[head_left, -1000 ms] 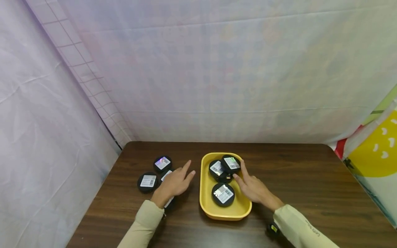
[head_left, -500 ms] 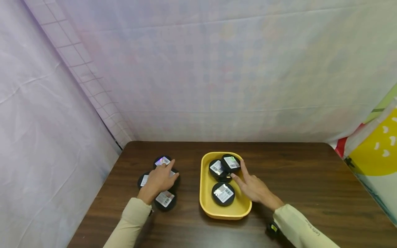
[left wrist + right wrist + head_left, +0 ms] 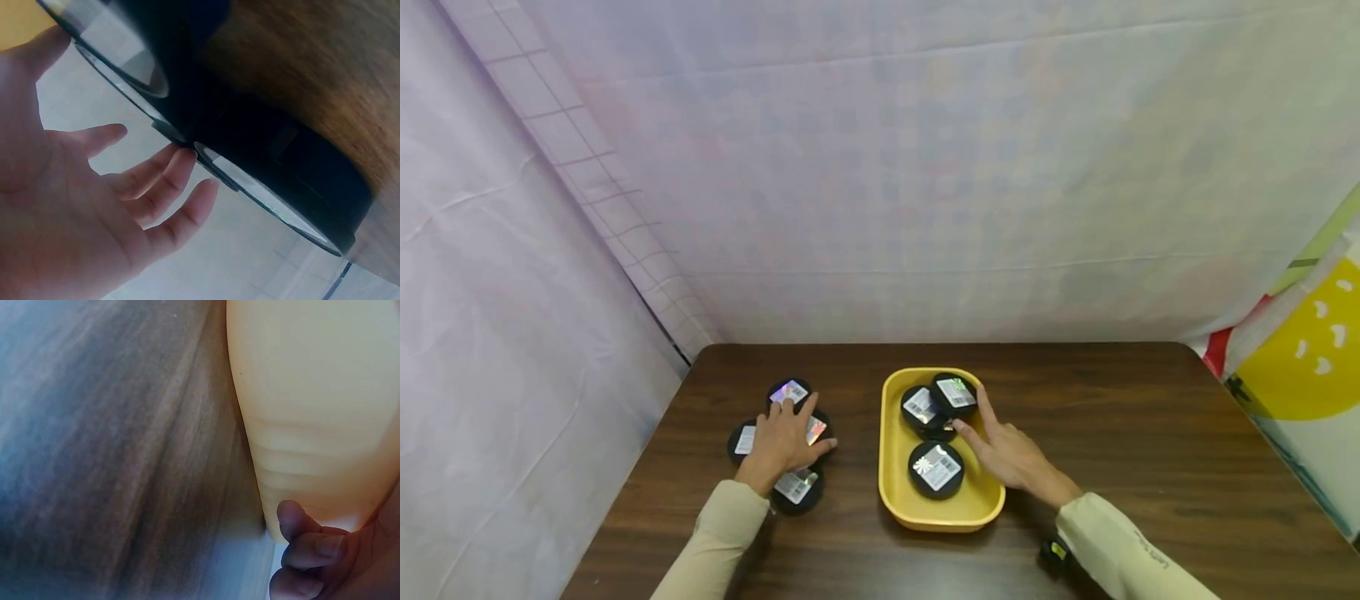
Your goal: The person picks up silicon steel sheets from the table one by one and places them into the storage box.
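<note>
My left hand (image 3: 778,446) is spread low over a cluster of flat, round black containers, its fingers loosely bent. In the left wrist view, the thumb meets the rim of one round black container (image 3: 175,69). Fingertips lie at the edge of another container (image 3: 281,169); whether they touch it is unclear. My right hand (image 3: 1011,454) holds the right side of a yellow basin (image 3: 895,496), thumb over the rim. Its other fingers curl against the outer wall in the right wrist view. Several labelled black containers (image 3: 936,471) lie inside the basin.
Around the left hand lie black containers at its upper side (image 3: 788,390), left (image 3: 741,443) and near side (image 3: 796,487). A small black object with a yellow-green mark (image 3: 1055,552) sits by the right sleeve. A pale curtain (image 3: 925,208) hangs behind the brown table (image 3: 1112,417).
My left hand has moved left from near the basin to above the black containers, then lowered with fingers more spread. The right hand stays at the basin's side.
</note>
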Demonstrator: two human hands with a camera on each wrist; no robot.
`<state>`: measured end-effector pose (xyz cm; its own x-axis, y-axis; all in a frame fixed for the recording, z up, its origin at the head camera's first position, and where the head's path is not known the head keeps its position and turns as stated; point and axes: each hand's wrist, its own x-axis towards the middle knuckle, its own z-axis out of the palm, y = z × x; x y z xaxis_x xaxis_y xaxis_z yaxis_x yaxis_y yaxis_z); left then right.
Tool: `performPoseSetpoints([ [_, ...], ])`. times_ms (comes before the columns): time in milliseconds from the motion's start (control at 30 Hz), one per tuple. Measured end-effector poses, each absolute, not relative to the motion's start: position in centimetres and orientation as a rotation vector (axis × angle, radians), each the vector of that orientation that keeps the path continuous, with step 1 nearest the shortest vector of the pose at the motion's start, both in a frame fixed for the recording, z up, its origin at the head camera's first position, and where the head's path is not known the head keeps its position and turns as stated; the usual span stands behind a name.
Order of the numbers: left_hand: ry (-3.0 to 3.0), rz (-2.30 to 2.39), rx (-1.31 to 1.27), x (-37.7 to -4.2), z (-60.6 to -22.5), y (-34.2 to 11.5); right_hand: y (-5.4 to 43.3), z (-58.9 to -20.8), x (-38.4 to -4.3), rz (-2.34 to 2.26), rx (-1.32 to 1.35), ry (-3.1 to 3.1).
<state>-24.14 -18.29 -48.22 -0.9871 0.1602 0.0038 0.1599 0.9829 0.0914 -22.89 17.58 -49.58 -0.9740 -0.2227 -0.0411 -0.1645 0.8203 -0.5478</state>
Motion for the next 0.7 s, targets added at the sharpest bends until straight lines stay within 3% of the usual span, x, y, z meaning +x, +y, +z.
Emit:
performPoseSetpoints([
  [700,3.055,0.145,0.146,-24.1,-49.4,-17.2,17.5,-49.7,-22.9,-0.872,-0.295,2.901],
])
